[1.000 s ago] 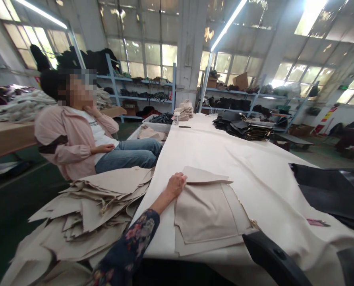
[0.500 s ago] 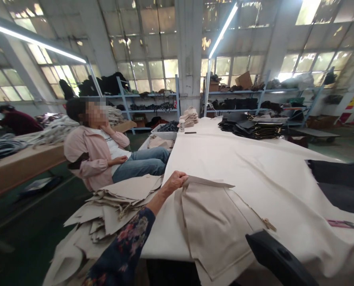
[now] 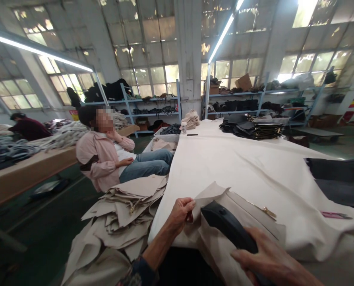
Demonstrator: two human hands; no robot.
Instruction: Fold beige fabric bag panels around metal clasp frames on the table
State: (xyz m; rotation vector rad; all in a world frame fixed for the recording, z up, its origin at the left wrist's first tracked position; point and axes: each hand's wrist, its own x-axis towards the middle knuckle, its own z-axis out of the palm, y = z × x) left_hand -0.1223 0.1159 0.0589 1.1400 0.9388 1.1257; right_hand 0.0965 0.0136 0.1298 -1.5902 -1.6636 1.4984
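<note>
My left hand [image 3: 180, 215] is closed, pinching the edge of a beige fabric piece [image 3: 213, 192] near the front of the white-covered table. In my right hand [image 3: 266, 254] is a black handheld tool [image 3: 229, 225] with a broad end, whose exact kind I cannot make out. Its end lies over the beige piece, close to my left fingers; whether it touches the cloth is unclear. Along the piece's right side runs a zipper [image 3: 251, 203] with a gold-coloured pull. Part of the piece is hidden under the tool and my right hand.
A pile of beige pieces [image 3: 126, 198] lies left of the white table cover [image 3: 206, 159]. Beyond it sits a person in a pink jacket [image 3: 97, 159]. Pink-handled snips [image 3: 334, 215], black sheets [image 3: 340, 182] and a black stack [image 3: 251, 128] are on the right and far side.
My right hand has come into view with the black tool, which moved left and up over the fabric. My left hand has come lower and nearer, and the fabric's top edge has folded over.
</note>
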